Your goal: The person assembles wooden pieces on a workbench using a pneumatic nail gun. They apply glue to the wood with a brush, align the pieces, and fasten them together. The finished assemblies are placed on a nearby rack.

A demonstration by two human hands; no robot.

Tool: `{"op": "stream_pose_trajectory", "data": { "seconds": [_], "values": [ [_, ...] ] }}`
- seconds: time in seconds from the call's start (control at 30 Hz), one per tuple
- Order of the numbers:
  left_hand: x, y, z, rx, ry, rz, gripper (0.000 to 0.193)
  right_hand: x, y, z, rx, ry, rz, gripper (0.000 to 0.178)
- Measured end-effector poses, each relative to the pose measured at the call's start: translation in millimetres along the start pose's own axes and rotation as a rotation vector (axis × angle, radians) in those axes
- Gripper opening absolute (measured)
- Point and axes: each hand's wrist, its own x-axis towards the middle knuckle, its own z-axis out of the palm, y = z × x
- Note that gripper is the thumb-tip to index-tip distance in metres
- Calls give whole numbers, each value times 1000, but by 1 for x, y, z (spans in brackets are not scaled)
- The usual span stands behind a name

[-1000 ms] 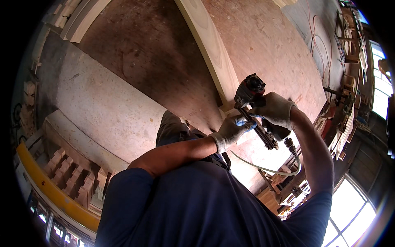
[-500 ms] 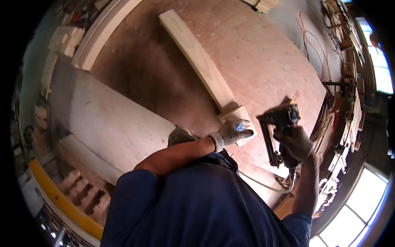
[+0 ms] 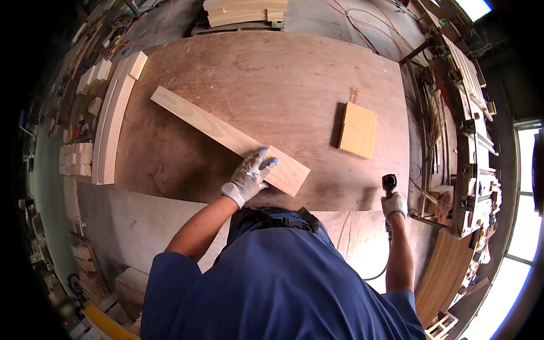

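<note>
A long pale wooden board [image 3: 204,122] lies slantwise on the brown worktable. At its near right end sits a short wooden piece [image 3: 288,171], its edge meeting the board. Where the two meet, my gloved left hand [image 3: 249,177] grips the wood, blue fingertips over the top and part of the hand hiding the joint. At the table's near right edge, my gloved right hand [image 3: 395,205] is wrapped round the handle of a black nail gun [image 3: 389,182], seen end-on. The nail gun is apart from the boards.
A flat yellowish wooden block [image 3: 358,130] lies on the right half of the worktable [image 3: 272,73]. Long timbers [image 3: 116,119] line the left edge. Stacked wood [image 3: 243,12] stands beyond the far edge. An air hose [image 3: 378,273] hangs below my right hand.
The view has turned and levelled. My right hand has carried the nail gun away from the short piece, down to the right. My left hand has shifted onto the joint; the yellowish block now shows.
</note>
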Motion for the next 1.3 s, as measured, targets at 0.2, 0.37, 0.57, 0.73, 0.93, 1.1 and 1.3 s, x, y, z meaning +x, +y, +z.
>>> {"op": "stream_pose_trajectory", "data": {
  "seconds": [0.2,0.37,0.57,0.73,0.93,1.1,1.3],
  "values": [
    [-3,-13,-14,53,-130,61,61,33,7,48,27,-5,9,65],
    [-19,-11,-20,43,-133,13,44,2,-36,44,133,-117,-78,89],
    [-11,-6,-5,-89,-66,-42,52,-17,-39,67,145,254,-220,68],
    [-16,-8,-17,-174,-68,-47,43,-63,-129,81,410,261,-780,100],
    [-10,-13,-4,-362,-5,-142,47,-141,-246,46,189,110,-971,146],
    [-6,-47,-31,223,-150,-91,53,-139,-266,60,42,75,-866,142],
    [34,-131,-31,410,-156,-290,47,-132,-260,67,125,126,-968,146]
  ]
}}
